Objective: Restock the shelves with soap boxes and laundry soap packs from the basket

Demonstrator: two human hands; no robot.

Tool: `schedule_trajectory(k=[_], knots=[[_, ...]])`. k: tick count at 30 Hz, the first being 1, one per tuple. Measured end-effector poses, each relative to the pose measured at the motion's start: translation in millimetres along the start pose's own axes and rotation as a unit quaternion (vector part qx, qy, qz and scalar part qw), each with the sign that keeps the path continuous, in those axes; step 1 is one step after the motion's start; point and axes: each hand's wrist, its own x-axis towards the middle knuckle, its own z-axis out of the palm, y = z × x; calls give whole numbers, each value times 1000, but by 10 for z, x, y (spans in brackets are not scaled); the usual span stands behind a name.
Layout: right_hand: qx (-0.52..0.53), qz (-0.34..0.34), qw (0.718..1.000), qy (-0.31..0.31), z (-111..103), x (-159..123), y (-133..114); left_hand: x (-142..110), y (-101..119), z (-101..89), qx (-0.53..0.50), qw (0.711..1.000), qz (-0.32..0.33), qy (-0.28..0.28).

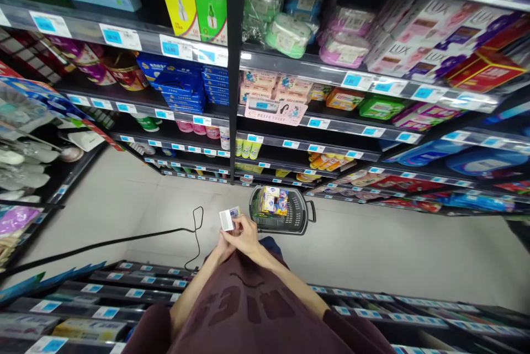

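Close in front of my body, both hands are together at a small white box [229, 218] with some blue printing on one face. My left hand [224, 244] is closed at its lower end and partly covered by the other hand. My right hand [247, 236] has its fingers bent against the box's right edge. Just right of my hands, a dark green shopping basket [297, 195] stands on the floor. Inside it lie several white, yellow and blue packages [274, 200].
Ahead rise shelves [285, 61] of boxed goods and soap [430, 33] with price labels. More shelving [136, 282] is close behind me. A black cable [136, 236] runs across the pale floor [372, 243]. Hanging goods [25, 160] are at the left.
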Motion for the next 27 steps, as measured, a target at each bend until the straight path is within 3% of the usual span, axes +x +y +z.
schedule_trajectory(k=[15,22,27], knots=[[14,31,999,-9,-139,-16,36,30,36,-20,46,998,-35,-27],[42,64,997,27,-304,47,157,-98,194,40,38,998,30,-40],[125,157,979,27,-277,3,406,-178,252,38,54,994,93,-12]])
